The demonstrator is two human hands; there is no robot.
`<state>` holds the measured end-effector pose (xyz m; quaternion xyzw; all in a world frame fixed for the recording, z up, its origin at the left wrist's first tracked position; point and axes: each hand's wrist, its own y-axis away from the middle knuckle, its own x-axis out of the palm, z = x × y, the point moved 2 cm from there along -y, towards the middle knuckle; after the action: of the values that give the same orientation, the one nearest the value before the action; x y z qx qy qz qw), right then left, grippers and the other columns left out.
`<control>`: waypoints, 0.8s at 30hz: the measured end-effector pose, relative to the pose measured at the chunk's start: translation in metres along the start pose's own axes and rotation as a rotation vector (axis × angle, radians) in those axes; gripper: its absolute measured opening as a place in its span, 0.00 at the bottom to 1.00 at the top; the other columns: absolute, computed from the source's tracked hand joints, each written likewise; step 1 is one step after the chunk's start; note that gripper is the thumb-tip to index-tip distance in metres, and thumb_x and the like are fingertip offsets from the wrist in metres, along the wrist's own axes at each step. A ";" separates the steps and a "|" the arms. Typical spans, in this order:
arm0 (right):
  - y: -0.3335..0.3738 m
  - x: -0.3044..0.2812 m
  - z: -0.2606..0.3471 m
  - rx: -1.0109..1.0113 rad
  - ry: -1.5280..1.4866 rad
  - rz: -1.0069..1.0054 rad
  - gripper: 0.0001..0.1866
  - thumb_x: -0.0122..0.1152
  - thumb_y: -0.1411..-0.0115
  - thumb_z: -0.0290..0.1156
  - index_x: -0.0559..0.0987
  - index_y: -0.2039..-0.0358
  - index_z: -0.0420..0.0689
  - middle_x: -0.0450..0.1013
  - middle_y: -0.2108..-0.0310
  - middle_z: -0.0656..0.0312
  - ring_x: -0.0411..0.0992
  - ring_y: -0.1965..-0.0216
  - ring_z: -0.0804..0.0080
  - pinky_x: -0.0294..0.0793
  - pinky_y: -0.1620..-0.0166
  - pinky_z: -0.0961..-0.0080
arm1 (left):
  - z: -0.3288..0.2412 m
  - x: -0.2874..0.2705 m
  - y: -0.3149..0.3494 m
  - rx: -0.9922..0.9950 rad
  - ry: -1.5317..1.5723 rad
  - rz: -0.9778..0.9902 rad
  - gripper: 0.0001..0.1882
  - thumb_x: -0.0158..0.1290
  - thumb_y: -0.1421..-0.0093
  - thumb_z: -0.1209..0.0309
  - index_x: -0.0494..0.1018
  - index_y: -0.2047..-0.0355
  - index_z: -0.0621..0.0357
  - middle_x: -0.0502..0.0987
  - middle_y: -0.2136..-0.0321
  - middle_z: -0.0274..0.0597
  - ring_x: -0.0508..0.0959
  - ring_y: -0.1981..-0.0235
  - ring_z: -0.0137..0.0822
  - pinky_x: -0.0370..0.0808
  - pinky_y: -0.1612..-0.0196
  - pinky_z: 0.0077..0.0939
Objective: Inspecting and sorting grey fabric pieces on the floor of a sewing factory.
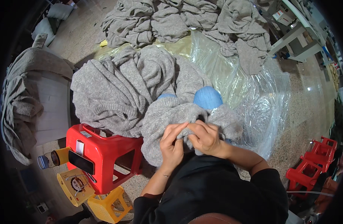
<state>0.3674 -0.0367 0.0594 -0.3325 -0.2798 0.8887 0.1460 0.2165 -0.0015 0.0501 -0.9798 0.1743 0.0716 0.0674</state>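
A grey knitted garment [160,119] lies bunched over my lap. My left hand [173,145] is closed on its edge, with the fingers bent and pinched together. Right beside it my right hand [205,137] pinches the same edge, and the fingertips of both hands nearly meet. Whether a small tool sits between the fingers is too small to tell. My blue-clad knee [208,98] shows just beyond the garment. To the left, a large heap of grey knitwear [108,84] reaches up against the garment.
A red stool [104,149] at the left carries a black phone [81,162]. Near it are a bottle [49,159], a yellow box [75,186] and a yellow stool [108,206]. More knitwear [171,22] lies on plastic sheeting [261,100]. Red stools [304,175] stand at right.
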 end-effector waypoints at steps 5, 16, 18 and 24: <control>-0.021 -0.045 -0.049 0.498 -0.308 0.026 0.13 0.63 0.46 0.22 0.77 0.59 0.41 0.74 0.68 0.55 0.77 0.69 0.63 0.76 0.69 0.71 | 0.033 -0.016 -0.013 -0.099 -0.184 0.249 0.16 0.58 0.42 0.82 0.79 0.53 0.63 0.77 0.63 0.31 0.73 0.66 0.23 0.69 0.61 0.17; -0.042 -0.028 -0.037 0.266 -0.216 0.600 0.11 0.61 0.38 0.37 0.78 0.59 0.45 0.71 0.58 0.55 0.75 0.62 0.56 0.73 0.60 0.60 | 0.015 -0.006 -0.021 -0.506 0.478 0.176 0.07 0.62 0.40 0.81 0.79 0.61 0.65 0.82 0.66 0.35 0.78 0.66 0.20 0.75 0.62 0.14; -0.045 -0.020 -0.038 0.289 -0.273 0.737 0.11 0.61 0.39 0.37 0.78 0.60 0.45 0.71 0.57 0.55 0.75 0.56 0.57 0.72 0.55 0.60 | 0.011 -0.007 -0.020 -0.514 0.438 0.225 0.07 0.62 0.41 0.82 0.80 0.61 0.66 0.82 0.66 0.34 0.78 0.67 0.19 0.74 0.63 0.13; -0.046 -0.010 -0.043 0.260 -0.559 0.671 0.10 0.61 0.39 0.35 0.76 0.65 0.42 0.73 0.60 0.55 0.74 0.59 0.54 0.71 0.59 0.59 | 0.014 -0.009 -0.015 -0.540 0.479 0.199 0.06 0.62 0.41 0.81 0.81 0.63 0.65 0.81 0.69 0.31 0.76 0.69 0.17 0.72 0.65 0.11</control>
<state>0.4072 0.0131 0.0656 -0.1309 -0.0714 0.9703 -0.1907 0.2120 0.0178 0.0398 -0.9294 0.2543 -0.1103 -0.2436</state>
